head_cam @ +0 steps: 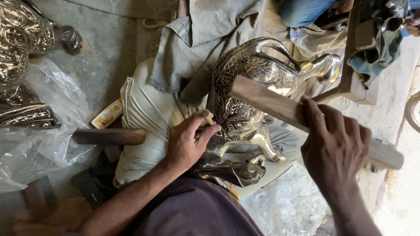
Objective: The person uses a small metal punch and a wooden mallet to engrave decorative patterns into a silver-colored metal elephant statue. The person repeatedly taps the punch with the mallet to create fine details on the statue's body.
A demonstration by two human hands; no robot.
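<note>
A shiny embossed metal animal figure (253,83) lies on a pale cushion (144,113) in front of me. My left hand (188,140) pinches a small punch tool (207,117) and presses its tip against the figure's side. My right hand (334,144) grips a long wooden stick-like mallet (271,102), which slants over the figure, its far end above the punch. A grey cloth (197,39) drapes behind the figure.
More embossed metal pieces (22,43) rest on clear plastic sheeting (39,131) at the left. A wooden handle (109,136) and a small yellow-white tube (107,114) lie beside the cushion. A wooden stand (350,78) with cloth and another person's jeans (302,11) are at top right.
</note>
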